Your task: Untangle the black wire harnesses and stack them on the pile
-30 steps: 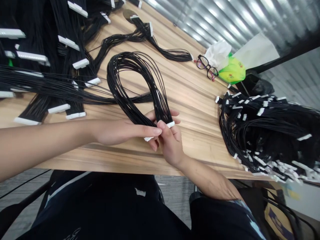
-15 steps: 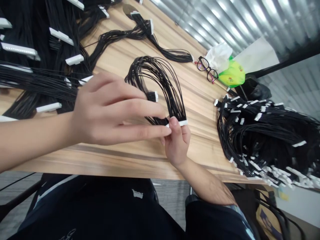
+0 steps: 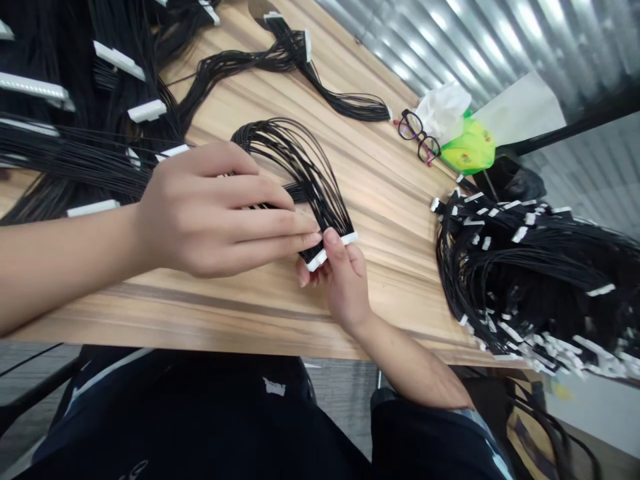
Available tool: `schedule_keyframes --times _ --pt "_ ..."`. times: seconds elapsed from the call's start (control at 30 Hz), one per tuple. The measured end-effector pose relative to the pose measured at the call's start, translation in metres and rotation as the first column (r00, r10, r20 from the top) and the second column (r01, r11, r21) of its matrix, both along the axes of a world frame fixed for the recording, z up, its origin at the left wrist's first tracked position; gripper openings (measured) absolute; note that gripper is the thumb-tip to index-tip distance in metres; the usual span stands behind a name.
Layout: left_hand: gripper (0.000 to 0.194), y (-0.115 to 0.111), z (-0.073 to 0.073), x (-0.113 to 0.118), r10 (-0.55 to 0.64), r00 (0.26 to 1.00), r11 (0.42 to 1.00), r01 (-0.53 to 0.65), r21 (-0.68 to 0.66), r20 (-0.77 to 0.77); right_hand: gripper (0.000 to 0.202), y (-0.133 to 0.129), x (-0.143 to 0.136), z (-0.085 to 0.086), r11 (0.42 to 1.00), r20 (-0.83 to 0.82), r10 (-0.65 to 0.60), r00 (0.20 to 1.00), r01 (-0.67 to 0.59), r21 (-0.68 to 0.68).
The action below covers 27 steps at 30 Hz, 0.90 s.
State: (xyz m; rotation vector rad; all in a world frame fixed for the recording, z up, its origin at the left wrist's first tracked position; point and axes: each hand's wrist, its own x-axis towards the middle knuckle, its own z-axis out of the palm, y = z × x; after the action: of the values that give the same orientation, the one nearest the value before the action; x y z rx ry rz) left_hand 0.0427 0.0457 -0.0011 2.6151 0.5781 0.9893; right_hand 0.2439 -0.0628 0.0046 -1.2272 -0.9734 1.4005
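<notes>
A wire harness of thin black wires [image 3: 320, 167] arches up from the table in a loop. Its long white connector [image 3: 320, 259] lies tilted across my right hand. The thumb and fingers of my right hand [image 3: 347, 280] pinch this connector from the near side. My left hand [image 3: 215, 213] reaches over from the left, its fingers close together and its fingertips pressed on the wires just beside the connector. The left thumb is hidden beneath the hand, and part of the loop passes behind the fingers.
Several black harnesses with white connectors [image 3: 147, 111] are heaped at left. Another harness [image 3: 345, 103] stretches along the back. Glasses [image 3: 419, 137], a green packet [image 3: 470, 148] and crumpled white tissue [image 3: 443, 110] lie at back right. A big harness pile [image 3: 530, 267] covers the right side.
The connector has tilted and shifted slightly left, and more of its length shows. My left fingers have drawn together and moved a little left; the right hand keeps its pinch.
</notes>
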Motion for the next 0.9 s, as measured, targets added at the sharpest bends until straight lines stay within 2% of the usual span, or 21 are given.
schedule_keyframes --times 0.03,0.1,0.17,0.2,0.23,0.3,0.43,0.53,0.6,0.7,0.77,0.83,0.9 --pt "0.041 0.0 0.003 -0.001 -0.025 1.0 0.987 0.025 0.157 -0.003 0.056 -0.001 0.0 -0.001 0.999 -0.005 -0.02 1.0 0.02 0.027" --pt "0.043 0.0 0.012 -0.004 -0.096 0.995 0.91 0.098 0.404 -0.024 0.056 -0.004 -0.002 -0.003 0.997 -0.004 -0.047 0.999 0.047 0.065" --pt "0.04 0.001 0.02 -0.008 -0.143 0.989 0.822 0.138 0.553 -0.035 0.058 -0.007 -0.003 -0.004 0.996 0.011 -0.054 0.998 0.053 0.074" --pt "0.038 0.001 0.022 -0.01 -0.162 0.985 0.8 0.161 0.579 -0.05 0.059 -0.008 -0.003 -0.005 0.996 0.023 -0.052 0.998 0.05 0.078" --pt "0.037 0.001 0.021 -0.012 -0.182 0.981 0.791 0.184 0.584 -0.063 0.059 -0.009 -0.003 -0.005 0.995 0.036 -0.05 0.998 0.046 0.09" --pt "0.036 -0.003 0.017 -0.014 -0.165 0.985 0.823 0.17 0.542 -0.059 0.058 -0.01 -0.003 -0.006 0.989 0.059 -0.055 0.997 0.047 0.137" --pt "0.032 -0.022 0.009 -0.012 -0.074 0.997 0.9 0.055 0.433 0.027 0.055 -0.009 0.001 -0.008 0.973 0.147 -0.09 0.985 0.055 0.225" --pt "0.03 -0.032 0.014 -0.006 0.04 0.999 0.936 -0.037 0.35 0.001 0.055 -0.007 0.005 -0.011 0.957 0.216 -0.116 0.969 0.051 0.284" --pt "0.024 -0.03 0.02 -0.002 0.034 0.999 0.932 -0.028 0.363 -0.01 0.055 -0.007 0.006 -0.012 0.944 0.24 -0.138 0.961 0.054 0.325" --pt "0.023 -0.018 0.026 0.004 -0.052 0.996 0.891 0.077 0.448 -0.069 0.053 -0.007 0.006 -0.014 0.928 0.247 -0.162 0.955 0.062 0.368" --pt "0.021 -0.013 0.028 0.005 -0.066 0.991 0.864 0.116 0.489 -0.119 0.052 -0.006 0.006 -0.013 0.928 0.226 -0.163 0.96 0.072 0.366" --pt "0.025 -0.016 0.029 0.005 -0.046 0.991 0.863 0.103 0.495 -0.127 0.052 -0.001 0.007 -0.012 0.937 0.191 -0.19 0.963 0.12 0.328" --pt "0.032 -0.025 0.029 0.004 -0.061 0.991 0.9 0.106 0.424 -0.118 0.053 0.007 0.01 -0.01 0.93 0.163 -0.283 0.945 0.229 0.288"
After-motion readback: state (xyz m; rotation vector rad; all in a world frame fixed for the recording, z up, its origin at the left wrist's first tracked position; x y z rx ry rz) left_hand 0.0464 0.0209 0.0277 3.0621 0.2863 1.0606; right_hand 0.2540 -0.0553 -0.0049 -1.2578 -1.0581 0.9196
